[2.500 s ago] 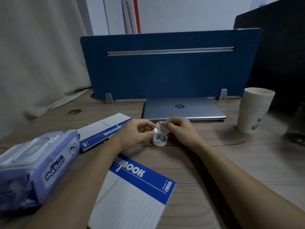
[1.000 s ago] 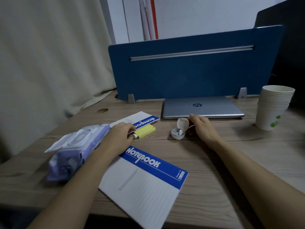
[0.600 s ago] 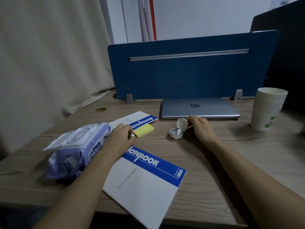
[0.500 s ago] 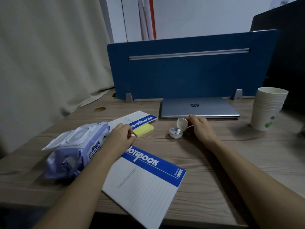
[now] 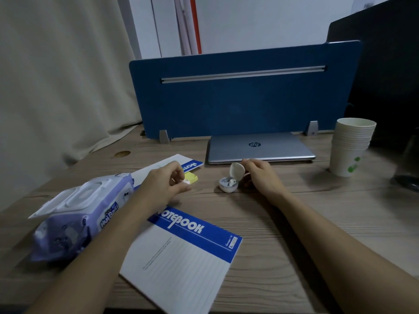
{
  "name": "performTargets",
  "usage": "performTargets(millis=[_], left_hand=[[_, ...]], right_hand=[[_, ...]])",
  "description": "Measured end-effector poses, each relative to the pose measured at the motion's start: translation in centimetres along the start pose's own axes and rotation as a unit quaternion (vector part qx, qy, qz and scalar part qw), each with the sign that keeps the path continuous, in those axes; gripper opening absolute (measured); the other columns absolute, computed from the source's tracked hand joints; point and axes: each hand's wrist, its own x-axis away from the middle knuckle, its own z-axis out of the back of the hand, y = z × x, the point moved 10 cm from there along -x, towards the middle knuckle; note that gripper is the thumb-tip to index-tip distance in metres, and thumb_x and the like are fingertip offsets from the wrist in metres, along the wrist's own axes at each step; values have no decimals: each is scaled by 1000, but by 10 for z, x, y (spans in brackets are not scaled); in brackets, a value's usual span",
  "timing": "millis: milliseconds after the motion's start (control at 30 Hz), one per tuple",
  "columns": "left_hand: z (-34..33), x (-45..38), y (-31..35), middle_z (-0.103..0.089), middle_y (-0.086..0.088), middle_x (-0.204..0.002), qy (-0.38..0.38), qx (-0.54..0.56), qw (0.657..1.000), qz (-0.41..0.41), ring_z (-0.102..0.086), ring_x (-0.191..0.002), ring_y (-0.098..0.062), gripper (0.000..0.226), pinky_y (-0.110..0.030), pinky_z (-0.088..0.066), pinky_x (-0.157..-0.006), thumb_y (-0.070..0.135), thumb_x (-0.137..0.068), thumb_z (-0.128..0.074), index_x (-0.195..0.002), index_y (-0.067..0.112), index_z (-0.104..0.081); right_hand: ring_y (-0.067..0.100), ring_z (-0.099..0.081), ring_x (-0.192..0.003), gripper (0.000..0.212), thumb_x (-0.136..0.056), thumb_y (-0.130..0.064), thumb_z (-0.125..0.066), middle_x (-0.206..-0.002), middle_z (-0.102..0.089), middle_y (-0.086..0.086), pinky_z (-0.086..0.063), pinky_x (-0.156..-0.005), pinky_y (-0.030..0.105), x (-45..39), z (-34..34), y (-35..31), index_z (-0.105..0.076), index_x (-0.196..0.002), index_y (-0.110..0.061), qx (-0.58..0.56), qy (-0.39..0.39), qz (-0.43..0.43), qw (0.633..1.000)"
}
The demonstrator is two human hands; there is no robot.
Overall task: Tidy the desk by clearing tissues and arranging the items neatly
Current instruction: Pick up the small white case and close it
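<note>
One earbud point(image 5: 186, 181) is now between the fingertips of the left hand point(image 5: 165, 183), lifted a little from the desk point(image 5: 317, 211). Half a second ago this hand lay flat near the yellow sticky notes point(image 5: 191, 177), so the small white piece has just been picked up. The hand is pinched on it, thumb against the curled fingers.

To the left of the earbud case point(image 5: 229, 183) the left hand hangs close, with a small gap still between them. The case stands open, its lid up, and one earbud already sits inside. On the right side of the case the right hand point(image 5: 258, 175) rests with curled fingers by the lid; whether it really grips the lid or only touches it I cannot tell.

I judge that the second earbud goes into the case next, and then the lid can close.

Further left of the case lie the wet wipes pack point(image 5: 77, 214) and two notebooks point(image 5: 181, 257), not yet arranged. Behind the case is the closed laptop point(image 5: 260, 148), and far to its right a stack of paper cups point(image 5: 350, 146). No loose tissues are visible.
</note>
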Motion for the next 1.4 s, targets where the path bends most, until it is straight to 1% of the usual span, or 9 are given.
performTargets(millis=[200, 300, 467, 600, 700, 833, 1100, 1267, 1400], left_hand=[[-22, -36, 29, -67, 13, -83, 22, 85, 996, -17, -62, -78, 10, 13, -17, -40, -61, 31, -84, -74, -80, 30, -62], [-44, -44, 36, -70, 13, -76, 16, 130, 991, -16, -65, -75, 6, 15, -19, -44, -63, 29, -80, -78, -75, 30, -63], [-65, -49, 26, -73, 17, -82, -8, 154, 988, -9, -69, -80, -1, 18, -30, -55, -74, 30, -73, -84, -75, 32, -66], [-68, -48, 27, -73, 16, -85, -17, 170, 985, -17, -68, -83, 0, 14, -32, -55, -78, 34, -75, -82, -78, 31, -68], [-68, -47, 35, -73, 18, -85, -18, 174, 984, -33, -68, -84, 2, 10, -26, -53, -76, 37, -77, -79, -80, 32, -71], [-72, -44, 39, -74, 16, -89, -48, 178, 981, -55, -69, -88, 0, 10, -29, -56, -82, 23, -83, -76, -86, 32, -73], [-74, -40, 38, -73, 15, -97, -83, 183, 977, -73, -68, -95, -2, 15, -30, -55, -86, 21, -87, -71, -92, 35, -72], [-71, -40, 32, -72, 14, -100, -80, 192, 977, -55, -67, -98, -3, 17, -31, -54, -88, 20, -88, -70, -97, 34, -70], [-58, -40, 22, -72, 15, -99, -42, 188, 980, -40, -65, -96, 1, 16, -24, -52, -86, 18, -90, -67, -100, 31, -69]], right_hand=[[17, -63, -65, 30, -97, -38, -47, -86, -68, 11, -53, -68, 40, -7, 0, 3, -68, -91, -19, -2, -4, -4, 1000], [16, -62, -63, 28, -96, -40, -50, -85, -69, 9, -53, -65, 38, -12, -2, 4, -69, -89, -21, 3, -9, 2, 1000], [17, -63, -64, 33, -92, -44, -52, -76, -67, 4, -55, -66, 42, -19, -4, 8, -70, -84, -18, 6, -4, 6, 1000], [12, -62, -62, 33, -92, -46, -51, -73, -68, -1, -52, -62, 35, -20, -5, 8, -70, -83, -21, 9, -5, 11, 1000], [16, -62, -65, 33, -93, -44, -52, -73, -67, 1, -53, -64, 39, -19, -4, 7, -70, -81, -19, 4, -4, 12, 1000], [17, -62, -65, 36, -93, -46, -50, -75, -67, 5, -53, -67, 43, -18, -4, 6, -69, -82, -18, 14, -11, 15, 1000], [11, -61, -61, 34, -95, -43, -51, -75, -67, 2, -53, -64, 37, -16, -4, 4, -70, -84, -18, 12, -14, 19, 1000], [16, -62, -65, 36, -95, -42, -51, -87, -69, 17, -54, -67, 42, -15, -5, 0, -70, -87, -13, 14, -21, 28, 999], [12, -63, -73, 32, -97, -37, -50, -89, -71, 10, -53, -62, 25, -10, -9, -7, -72, -90, -16, -6, -47, 36, 998]])
